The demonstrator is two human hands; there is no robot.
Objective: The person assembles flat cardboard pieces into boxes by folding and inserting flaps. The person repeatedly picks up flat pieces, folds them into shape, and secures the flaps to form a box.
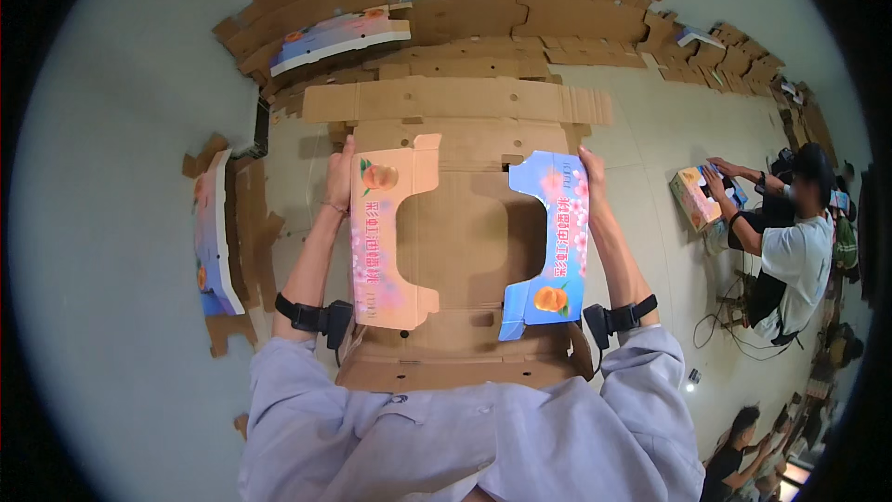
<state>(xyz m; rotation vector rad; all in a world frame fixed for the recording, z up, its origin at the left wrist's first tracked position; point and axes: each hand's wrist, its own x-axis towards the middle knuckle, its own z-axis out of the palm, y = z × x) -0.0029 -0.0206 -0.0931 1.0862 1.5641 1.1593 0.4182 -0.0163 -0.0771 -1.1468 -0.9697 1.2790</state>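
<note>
In front of me is a partly folded cardboard fruit box (465, 242), plain brown inside. Its left side panel (376, 260) is pink-orange, its right side panel (562, 251) blue and pink; both carry printed peaches and blossoms and have a deep cut-out along the inner edge. My left hand (340, 177) grips the outer edge of the left panel near its far end. At the matching spot on the right panel, my right hand (593, 175) holds its outer edge. The panels hide part of the fingers on both hands. A long brown flap (455, 100) lies spread at the box's far side.
Flattened brown cardboard (474, 17) is stacked along the far wall, with a printed piece (342, 39) on it. Another printed cardboard piece (212, 232) leans at left. At right a co-worker (790, 242) handles a printed box (699, 197), with cables (734, 335) on the floor nearby.
</note>
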